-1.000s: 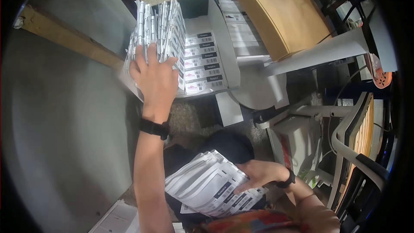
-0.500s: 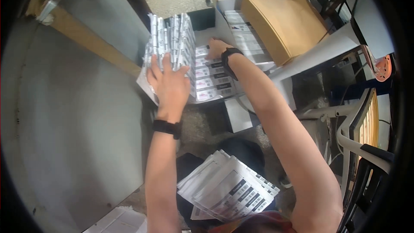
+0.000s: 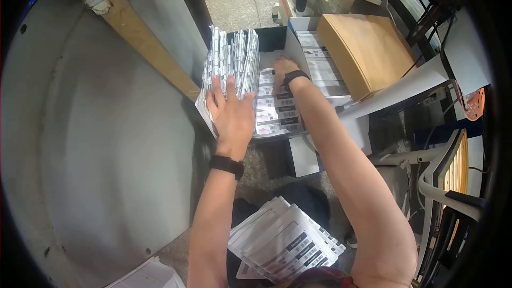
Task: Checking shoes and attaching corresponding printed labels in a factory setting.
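Note:
A white box (image 3: 298,32) on the floor ahead of me holds several silvery packets with labels. My left hand (image 3: 232,112) lies flat with spread fingers against a row of upright packets (image 3: 232,58) on the box's left side. My right hand (image 3: 282,69) reaches deep into the box and rests on flat-lying labelled packets (image 3: 277,114); its fingers are mostly hidden. Both wrists carry black bands. On my lap a fanned stack of the same packets (image 3: 285,245) lies untouched.
A large grey panel (image 3: 96,144) with a wooden edge fills the left. A brown cardboard box (image 3: 365,53) sits to the right on a white surface (image 3: 426,80). A chair frame (image 3: 448,181) stands at the right. White sheets (image 3: 149,276) lie at the bottom left.
My right hand left the packet stack on my lap and reached forward into the box. My left hand stayed pressed on the upright packets. The view tilted toward the box.

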A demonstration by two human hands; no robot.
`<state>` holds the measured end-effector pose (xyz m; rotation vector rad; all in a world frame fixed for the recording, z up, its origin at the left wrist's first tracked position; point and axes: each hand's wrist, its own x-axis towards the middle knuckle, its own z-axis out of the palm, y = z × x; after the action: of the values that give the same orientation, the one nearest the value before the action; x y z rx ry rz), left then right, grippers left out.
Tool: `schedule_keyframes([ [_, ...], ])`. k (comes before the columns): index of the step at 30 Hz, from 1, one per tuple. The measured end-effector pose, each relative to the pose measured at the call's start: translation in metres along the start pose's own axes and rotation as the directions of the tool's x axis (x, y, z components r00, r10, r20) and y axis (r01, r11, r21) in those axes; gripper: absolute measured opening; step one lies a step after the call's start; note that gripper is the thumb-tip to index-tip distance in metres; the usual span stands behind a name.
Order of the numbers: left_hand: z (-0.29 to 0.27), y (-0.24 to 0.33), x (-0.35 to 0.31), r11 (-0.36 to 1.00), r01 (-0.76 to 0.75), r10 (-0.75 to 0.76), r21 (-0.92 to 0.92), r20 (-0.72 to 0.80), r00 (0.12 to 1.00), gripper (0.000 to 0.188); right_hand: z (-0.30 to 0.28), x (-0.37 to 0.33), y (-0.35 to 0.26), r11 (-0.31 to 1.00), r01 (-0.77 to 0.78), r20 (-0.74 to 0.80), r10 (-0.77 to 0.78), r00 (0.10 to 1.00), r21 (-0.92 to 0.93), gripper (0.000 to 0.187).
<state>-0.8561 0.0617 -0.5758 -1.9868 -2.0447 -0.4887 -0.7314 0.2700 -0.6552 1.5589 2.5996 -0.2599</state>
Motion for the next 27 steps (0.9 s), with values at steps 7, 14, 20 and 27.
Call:
schedule_keyframes([
  [7, 0.003, -0.003, -0.003, 0.997, 0.023, -0.019, 0.079, -0.049, 0.999, 0.027, -0.003, 0.002, -0.016, 0.977, -0.144, 0.365, 0.078, 0.928, 0.157, 0.081],
  [14, 0.011, 0.001, -0.004, 0.995, -0.015, 0.028, 0.095, -0.134, 0.991, 0.025, -0.015, 0.005, 0.001, 0.972, -0.092, 0.159, 0.058, 0.986, 0.217, 0.070],
  [20, 0.012, 0.000, -0.005, 0.998, -0.010, 0.019, 0.056, -0.160, 0.987, 0.022, -0.006, 0.010, -0.007, 0.907, -0.298, 0.415, 0.158, 0.896, 0.297, 0.050],
  [27, 0.013, 0.011, 0.004, 1.000, -0.005, 0.006, 0.006, -0.167, 0.986, 0.023, -0.071, 0.057, 0.044, 0.723, 0.650, 0.210, -0.616, 0.759, -0.231, 0.016],
])
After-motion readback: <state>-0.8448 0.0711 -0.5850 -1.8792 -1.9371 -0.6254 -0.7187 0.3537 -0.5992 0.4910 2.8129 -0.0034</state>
